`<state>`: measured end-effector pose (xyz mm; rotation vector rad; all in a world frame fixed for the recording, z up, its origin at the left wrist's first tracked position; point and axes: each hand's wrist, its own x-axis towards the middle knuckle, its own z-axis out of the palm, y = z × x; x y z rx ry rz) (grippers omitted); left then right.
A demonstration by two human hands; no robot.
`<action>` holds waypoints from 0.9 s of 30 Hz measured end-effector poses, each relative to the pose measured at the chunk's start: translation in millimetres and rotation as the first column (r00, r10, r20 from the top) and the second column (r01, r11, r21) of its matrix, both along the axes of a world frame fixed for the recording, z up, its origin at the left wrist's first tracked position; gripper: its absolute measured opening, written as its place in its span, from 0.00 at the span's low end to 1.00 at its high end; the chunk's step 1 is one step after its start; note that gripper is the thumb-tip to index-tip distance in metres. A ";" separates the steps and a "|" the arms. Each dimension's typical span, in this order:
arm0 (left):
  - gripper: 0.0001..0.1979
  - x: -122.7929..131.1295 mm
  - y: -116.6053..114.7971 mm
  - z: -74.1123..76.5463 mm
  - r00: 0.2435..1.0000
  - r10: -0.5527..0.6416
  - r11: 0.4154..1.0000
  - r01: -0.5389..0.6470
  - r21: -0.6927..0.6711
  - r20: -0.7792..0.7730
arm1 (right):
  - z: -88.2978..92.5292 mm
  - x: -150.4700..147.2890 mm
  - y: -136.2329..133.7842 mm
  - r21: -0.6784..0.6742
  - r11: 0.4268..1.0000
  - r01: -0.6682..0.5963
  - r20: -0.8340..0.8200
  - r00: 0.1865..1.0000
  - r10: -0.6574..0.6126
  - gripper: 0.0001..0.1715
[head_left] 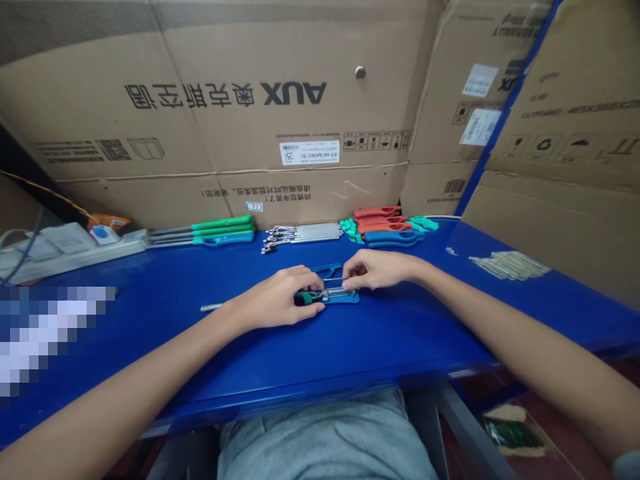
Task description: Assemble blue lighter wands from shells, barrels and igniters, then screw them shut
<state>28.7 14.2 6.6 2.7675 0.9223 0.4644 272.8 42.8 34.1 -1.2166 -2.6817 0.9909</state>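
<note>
An opened blue stick lighter (pixel 354 299) lies on the blue table, its handle to the right. A clear tank (pixel 336 292) sits in the handle shell, and a slim metal tube (pixel 211 307) sticks out leftward from under my left wrist. My left hand (pixel 287 293) is closed around the lighter's front part, with a dark green piece (pixel 303 298) between thumb and fingers. At the handle end, my right hand (pixel 373 268) is pinched closed beside the tank; a thin line runs to its fingertips, too fine to name. Just behind lies another blue shell part (pixel 326 269), partly covered by fingers.
Along the back stand green and blue stick lighters (pixel 223 227), metal tubes with wires (pixel 315 232), orange handle shells (pixel 379 221) and small turquoise parts (pixel 353 231). Clear tanks (pixel 510 265) lie at right. A power strip (pixel 95 255) is at left. Cardboard (pixel 240 53) walls the back.
</note>
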 end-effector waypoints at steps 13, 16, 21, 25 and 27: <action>0.12 1.2 -1.1 1.3 1.000 -0.012 1.000 0.012 -0.002 0.010 | -2.1 2.6 3.1 0.027 0.999 -0.022 -0.004 1.000 0.022 0.18; 0.12 1.2 -1.0 0.8 1.000 -0.015 1.000 0.015 0.001 0.008 | -4.0 2.5 3.2 0.023 1.000 -0.012 -0.013 1.000 0.012 0.18; 0.10 1.4 -0.7 -0.4 1.000 0.000 1.000 0.000 0.006 0.024 | -7.5 0.9 4.4 -0.001 0.999 0.040 -0.015 0.999 -0.040 0.17; 0.10 1.3 0.4 -2.2 0.999 0.015 1.000 -0.016 0.011 0.042 | -9.6 -4.2 4.1 0.012 0.996 0.091 0.012 0.996 -0.091 0.15; 0.10 1.0 0.8 -2.6 0.999 0.017 1.000 -0.017 0.012 0.045 | -9.8 -7.1 2.9 0.038 0.993 0.108 0.040 0.993 -0.109 0.14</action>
